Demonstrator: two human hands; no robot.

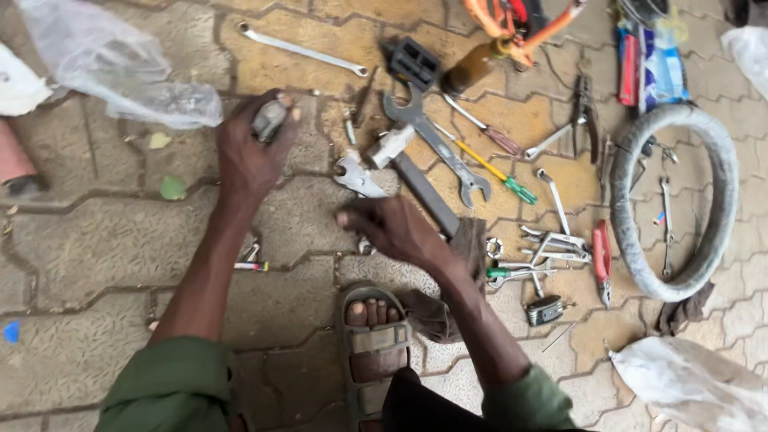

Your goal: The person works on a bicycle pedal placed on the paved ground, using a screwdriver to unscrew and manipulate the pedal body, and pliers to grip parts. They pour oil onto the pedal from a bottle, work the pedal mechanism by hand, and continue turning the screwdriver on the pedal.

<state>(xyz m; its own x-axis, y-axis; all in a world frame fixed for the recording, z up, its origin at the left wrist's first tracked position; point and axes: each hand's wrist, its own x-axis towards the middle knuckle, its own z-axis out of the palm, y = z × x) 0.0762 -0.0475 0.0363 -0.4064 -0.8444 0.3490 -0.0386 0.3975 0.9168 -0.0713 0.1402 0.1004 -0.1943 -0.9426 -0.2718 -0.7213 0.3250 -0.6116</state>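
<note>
My left hand (250,152) is raised over the paving with its fingers closed around a small grey metal part (269,120). My right hand (394,228) reaches down low over the ground just in front of my sandalled foot (372,340). Its fingers point left and hover over a small metal piece (366,246) that is mostly hidden under the palm; I cannot tell whether it grips it. A hammer (408,168) and a large open-ended spanner (436,144) lie just beyond the right hand.
Many tools lie scattered on the paving: a long spanner (300,50), screwdrivers (490,168), pliers (582,112), a bunch of small spanners (544,248) and a red-handled tool (602,256). A bicycle tyre (704,192) lies right. Plastic bags (120,72) sit at upper left and lower right.
</note>
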